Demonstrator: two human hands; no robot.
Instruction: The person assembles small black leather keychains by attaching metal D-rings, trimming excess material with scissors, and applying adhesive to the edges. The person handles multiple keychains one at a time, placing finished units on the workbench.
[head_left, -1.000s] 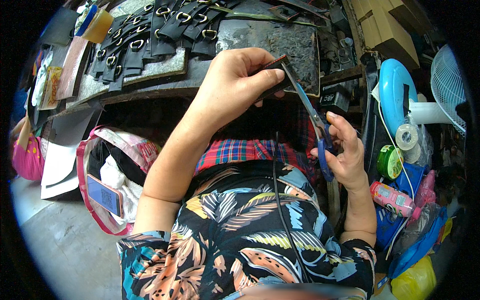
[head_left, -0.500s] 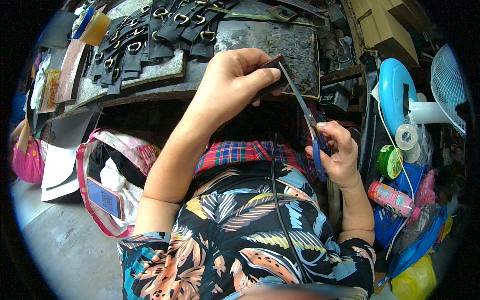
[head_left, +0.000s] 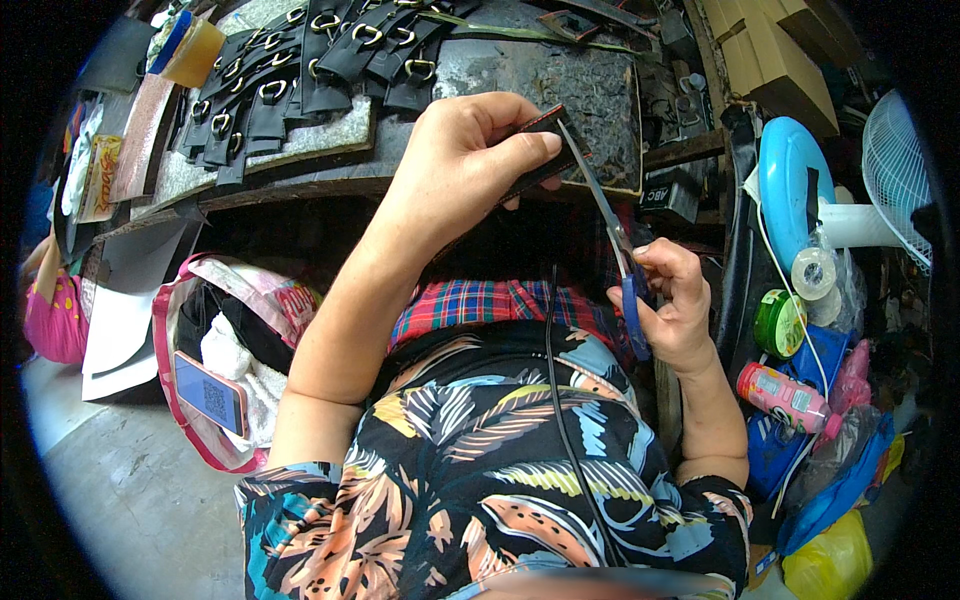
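Note:
My left hand (head_left: 470,160) is closed, pinching a flat black strip (head_left: 548,122) that looks like leather, with a reddish-brown edge. Its thumb lies on top of the strip, and the rest of the piece runs back under the palm. My right hand (head_left: 682,305) grips blue-handled scissors (head_left: 604,207), fingers in the handle loops. The long metal blades point up and left, their tips at the strip's end just beyond my left thumb. Whether the blades are fully closed is hard to make out. Both hands are raised in front of the bench's near edge.
Several black straps with metal rings (head_left: 330,60) lie piled on the workbench (head_left: 480,75). A bag with a phone (head_left: 210,393) on it sits to the left. At right are a fan (head_left: 900,180), a green tub (head_left: 779,324), a pink bottle (head_left: 785,397) and cardboard boxes (head_left: 770,60).
My right hand and the scissors' handles have shifted slightly left and down. The blade tips stay by the strip, and my left hand keeps its hold almost unmoved.

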